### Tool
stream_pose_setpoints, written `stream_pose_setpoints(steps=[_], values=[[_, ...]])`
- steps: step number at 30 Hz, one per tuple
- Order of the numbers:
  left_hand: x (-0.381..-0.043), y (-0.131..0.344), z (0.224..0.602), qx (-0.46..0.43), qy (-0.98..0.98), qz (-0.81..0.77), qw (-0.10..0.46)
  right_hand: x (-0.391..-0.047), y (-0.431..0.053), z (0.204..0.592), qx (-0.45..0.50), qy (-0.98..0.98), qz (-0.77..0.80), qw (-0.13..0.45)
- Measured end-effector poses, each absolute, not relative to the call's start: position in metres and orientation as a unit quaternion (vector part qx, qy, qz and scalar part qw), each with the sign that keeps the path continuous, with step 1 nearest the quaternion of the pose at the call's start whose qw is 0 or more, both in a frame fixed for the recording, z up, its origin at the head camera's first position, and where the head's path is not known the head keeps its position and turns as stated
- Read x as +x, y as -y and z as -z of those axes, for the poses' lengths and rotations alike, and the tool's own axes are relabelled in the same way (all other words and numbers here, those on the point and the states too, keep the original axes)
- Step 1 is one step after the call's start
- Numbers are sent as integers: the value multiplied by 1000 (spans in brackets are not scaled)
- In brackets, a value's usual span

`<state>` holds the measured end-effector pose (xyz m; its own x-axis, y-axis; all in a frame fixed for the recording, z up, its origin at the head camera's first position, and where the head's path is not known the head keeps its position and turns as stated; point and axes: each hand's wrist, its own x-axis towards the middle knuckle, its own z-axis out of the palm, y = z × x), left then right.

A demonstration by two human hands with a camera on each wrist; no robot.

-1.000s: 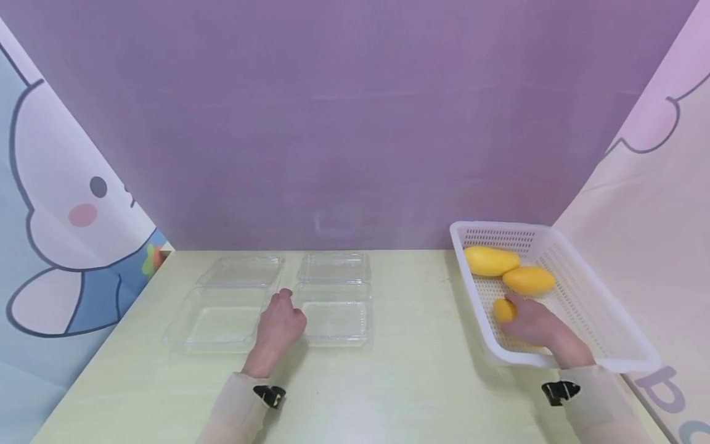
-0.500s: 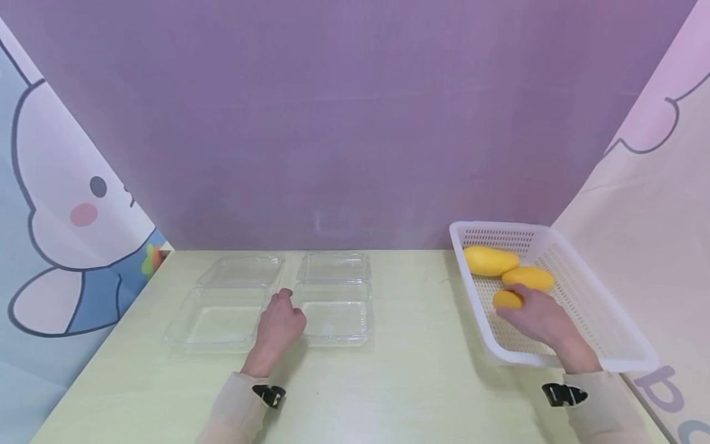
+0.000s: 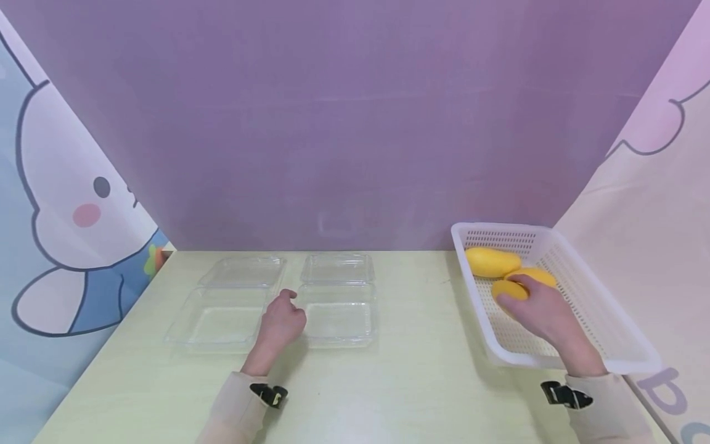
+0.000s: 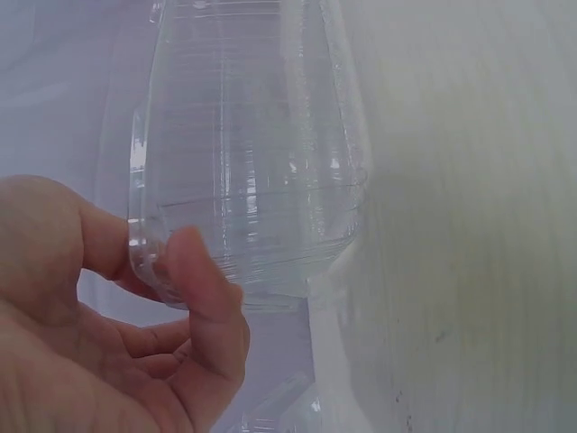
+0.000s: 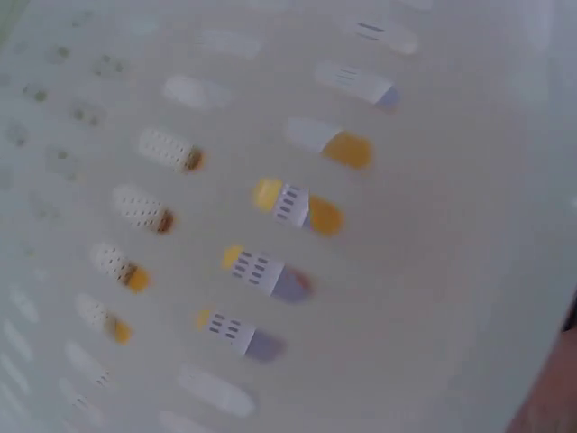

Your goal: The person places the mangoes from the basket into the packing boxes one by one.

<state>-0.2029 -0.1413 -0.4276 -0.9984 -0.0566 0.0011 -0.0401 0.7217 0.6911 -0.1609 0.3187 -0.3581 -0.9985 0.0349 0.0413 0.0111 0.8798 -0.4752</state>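
Observation:
In the head view, my right hand grips a yellow mango over the white slotted basket. Behind it lie a paler mango and another mango, which the hand partly covers. My left hand is between two lidded clear plastic boxes. The left wrist view shows its thumb and index finger pinching the rim of the right-hand clear plastic box. Through the basket's slots, the right wrist view catches blurred yellow patches. Only an edge of the right hand shows there.
The other clear plastic box stands to the left with its lid raised at the back. All of this rests on a pale table. A purple panel closes off the back, and printed cloths hang at both sides.
My right hand has lifted the mango from the basket floor and shifted it toward the other mangoes. The left hand stays at the box rim.

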Motion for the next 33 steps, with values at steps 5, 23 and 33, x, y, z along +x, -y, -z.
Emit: stream_pose_setpoints(steps=[5, 23, 33], values=[[-202, 141, 427, 30, 925, 379, 1, -161, -313, 352, -12, 968, -247, 32], [-204, 139, 430, 37, 903, 428, -14, -154, -279, 325, -9, 962, -261, 77], [-204, 137, 432, 31, 887, 460, -23, -150, -258, 315, 6, 950, -299, 93]])
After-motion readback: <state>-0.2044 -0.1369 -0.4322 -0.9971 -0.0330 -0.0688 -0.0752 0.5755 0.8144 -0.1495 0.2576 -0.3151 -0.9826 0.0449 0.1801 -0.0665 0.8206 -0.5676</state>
